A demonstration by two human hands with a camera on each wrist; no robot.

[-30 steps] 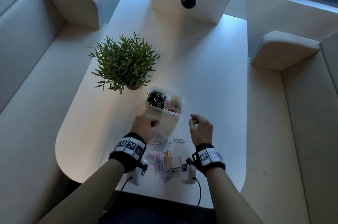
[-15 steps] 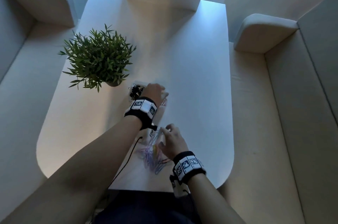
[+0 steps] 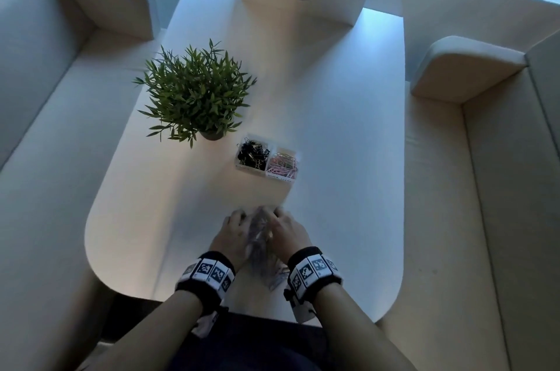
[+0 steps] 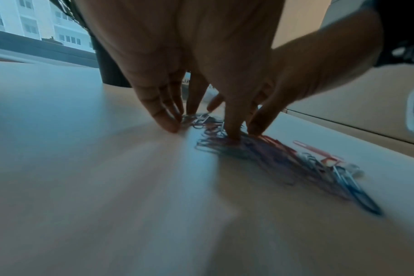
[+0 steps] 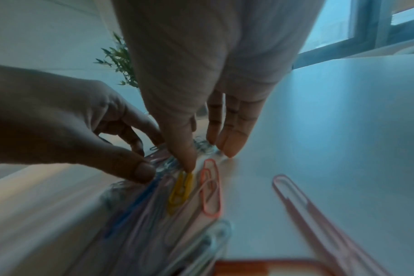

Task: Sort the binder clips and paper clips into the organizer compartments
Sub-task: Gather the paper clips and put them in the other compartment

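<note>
Both hands' grip [image 3: 260, 230] flanking paper clips [image 5: 180, 190], organizer [image 3: 266, 160] head-view only

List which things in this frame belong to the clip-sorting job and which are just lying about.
Part of the job:
- loose paper clips on the table, between both hands
- organizer, black binder clips in its left compartment, pink paper clips in its right
- left hand, right hand, fingertips at the pile

Just lying about:
- potted plant
- white table
- sofas

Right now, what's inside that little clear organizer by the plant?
The organizer has two compartments: black binder clips on the left, pink and coloured paper clips on the right. What lies underneath each heap is covered.
</note>
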